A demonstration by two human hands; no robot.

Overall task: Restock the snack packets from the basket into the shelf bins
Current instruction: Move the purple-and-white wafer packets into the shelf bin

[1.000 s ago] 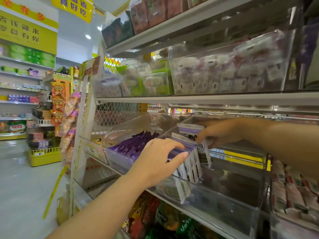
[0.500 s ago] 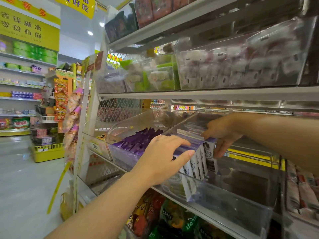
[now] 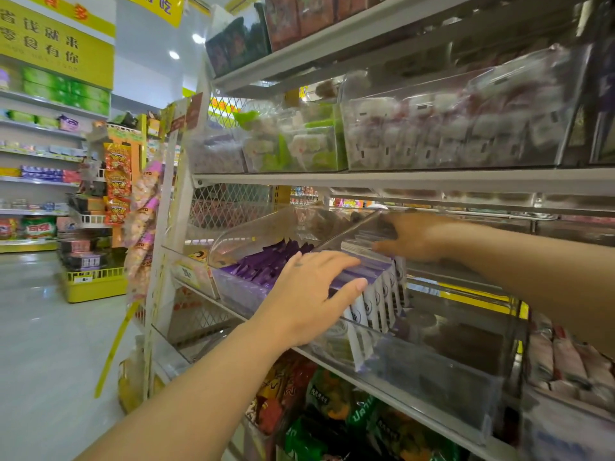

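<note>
Both arms are bare from the edge of view down to the grip. The left hand (image 3: pixel 309 294) has a small dark mark (image 3: pixel 298 263) on its back, just behind the knuckles, and a short, plain thumbnail (image 3: pixel 361 285) right at the grip. The right hand (image 3: pixel 416 237) is blurred, and behind it the right forearm (image 3: pixel 532 264) is bare too.
</note>
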